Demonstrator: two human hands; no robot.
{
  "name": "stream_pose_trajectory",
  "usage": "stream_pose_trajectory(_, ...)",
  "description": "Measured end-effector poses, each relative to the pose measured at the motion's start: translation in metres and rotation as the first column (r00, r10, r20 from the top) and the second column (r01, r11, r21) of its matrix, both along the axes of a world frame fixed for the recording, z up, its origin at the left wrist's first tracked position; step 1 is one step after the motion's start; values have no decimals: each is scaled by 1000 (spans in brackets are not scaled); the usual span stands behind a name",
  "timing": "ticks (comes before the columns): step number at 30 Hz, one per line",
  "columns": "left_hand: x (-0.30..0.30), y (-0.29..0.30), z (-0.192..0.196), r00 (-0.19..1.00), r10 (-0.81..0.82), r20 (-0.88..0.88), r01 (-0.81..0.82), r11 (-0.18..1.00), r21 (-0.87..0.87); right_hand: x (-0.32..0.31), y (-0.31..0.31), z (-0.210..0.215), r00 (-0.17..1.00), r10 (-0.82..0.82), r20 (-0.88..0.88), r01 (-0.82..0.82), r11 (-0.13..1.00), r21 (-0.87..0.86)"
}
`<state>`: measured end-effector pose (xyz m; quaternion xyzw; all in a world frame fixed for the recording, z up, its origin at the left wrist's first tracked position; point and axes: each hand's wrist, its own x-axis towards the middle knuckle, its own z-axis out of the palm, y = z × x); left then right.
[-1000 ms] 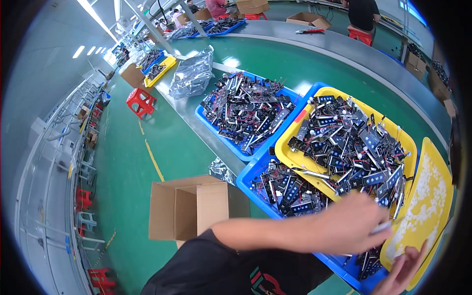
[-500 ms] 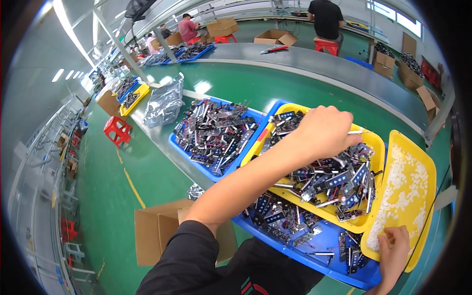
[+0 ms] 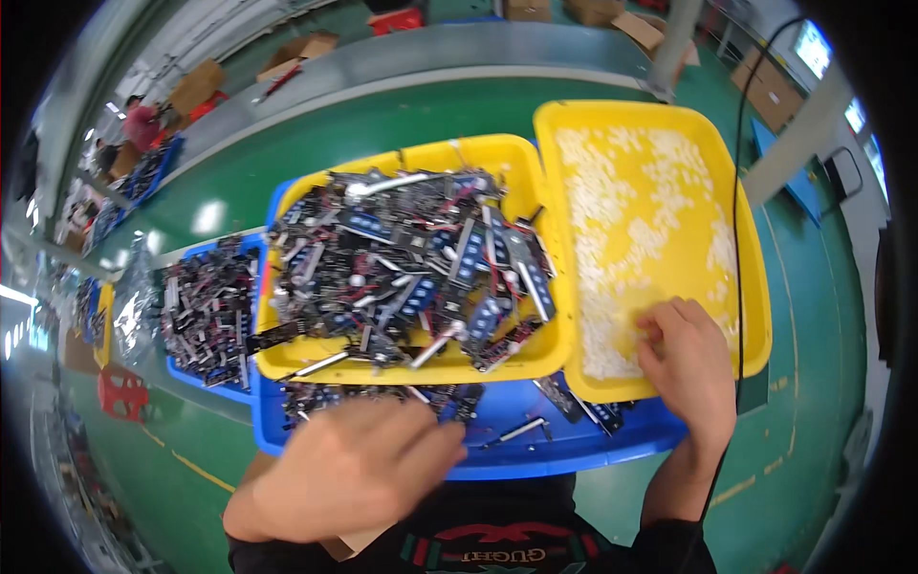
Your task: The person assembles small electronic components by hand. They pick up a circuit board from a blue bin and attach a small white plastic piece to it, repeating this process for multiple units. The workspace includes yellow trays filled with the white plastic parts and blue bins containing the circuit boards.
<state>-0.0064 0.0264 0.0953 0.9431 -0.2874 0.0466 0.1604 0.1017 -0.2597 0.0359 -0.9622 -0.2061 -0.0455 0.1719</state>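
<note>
My left hand (image 3: 349, 469) is in front of the near rim of a blue bin (image 3: 564, 459), its fingers curled but smeared by motion; whether it holds anything cannot be made out. A yellow bin (image 3: 421, 368) stands above the blue one, heaped with small black circuit boards (image 3: 382, 258) with wires and white strips. On the right, a shallow yellow tray (image 3: 641, 230) carries many tiny white pieces (image 3: 598, 230). Over its near part, my right hand (image 3: 687, 359) has thumb and fingertips drawn together in a pinch beside the white pieces; what is between them is too small to see.
Another blue bin (image 3: 206, 383) full of similar boards stands at the left. A dark cable (image 3: 736, 239) hangs across the tray's right side. Beyond are a grey conveyor bench (image 3: 430, 53), a red stool (image 3: 122, 392) and a seated person (image 3: 142, 124) far off.
The view has swung, bringing the bins and tray more central. My left hand has come back from above the yellow bin of boards toward my body. My right hand stays at the tray.
</note>
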Motion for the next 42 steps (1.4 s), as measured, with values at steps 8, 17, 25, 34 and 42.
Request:
stream_pose_trajectory(8, -4, -28, -54, 997, -35, -75, 48, 982, 180, 1, -2, 10, 997, 61, 49, -64, 996, 59)
stream_pose_trajectory(17, 9, -53, -65, 950, -46, -310, -47, 957, -285, 63, 10, 30, 964, 237, 123, -233, 972, -45)
stream_pose_trajectory(25, 40, -82, -74, 392, -383, -836, -548, 633, -547, 178, 42, 0, 971, 222, -93, -235, 958, -166)
stream_pose_trajectory(34, 40, -86, -105, 512, -455, -728, -513, 518, -685, 128, 51, 8, 898, 439, -11, -436, 887, -150)
stream_pose_trajectory(42, 44, -90, -97, 358, -660, -660, -630, 352, -693, 98, 40, 4, 960, 254, -119, -275, 931, -238)
